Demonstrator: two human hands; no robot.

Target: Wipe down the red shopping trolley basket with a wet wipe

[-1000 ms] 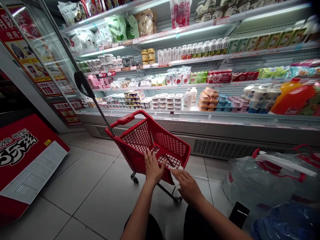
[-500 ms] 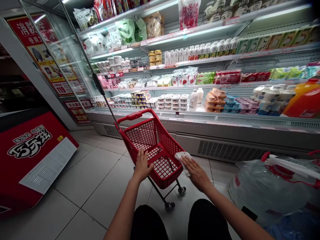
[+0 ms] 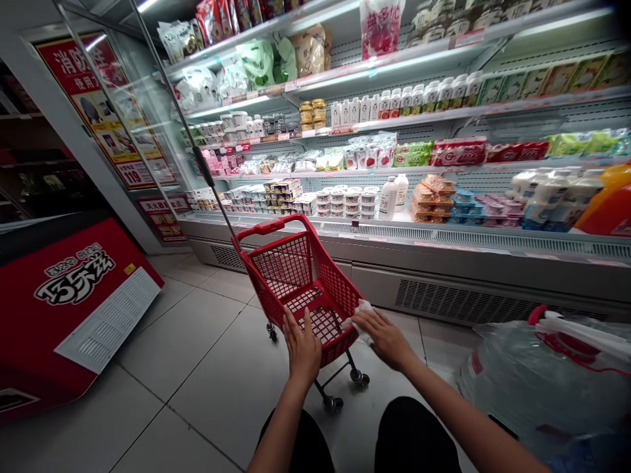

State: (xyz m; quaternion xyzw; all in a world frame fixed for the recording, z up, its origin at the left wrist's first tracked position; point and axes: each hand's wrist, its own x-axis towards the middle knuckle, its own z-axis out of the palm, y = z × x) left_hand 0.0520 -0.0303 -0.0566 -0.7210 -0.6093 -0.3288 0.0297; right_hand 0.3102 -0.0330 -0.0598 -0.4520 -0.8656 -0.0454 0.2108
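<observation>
A small red shopping cart (image 3: 329, 289) with a lattice basket stands on wheels in front of me. At the basket's near right corner, my right hand (image 3: 383, 335) holds a crumpled white cloth or tissue (image 3: 363, 307) against the rim. My left hand (image 3: 302, 346) lies on the near left edge of the basket, fingers stretched out and thumb apart, with nothing in it. The hand hides part of that rim.
Behind the cart runs a refrigerated display (image 3: 434, 256) stocked with dairy goods. A large clear plastic water jug (image 3: 537, 374) stands at the right. To the left is a red chest freezer (image 3: 93, 295). Pale tiles (image 3: 197, 368) cover the floor.
My left hand has slid right along the basket's near edge, towards the front corner. The right hand keeps the cloth at the right corner, its fingers more bent. The view has shifted slightly.
</observation>
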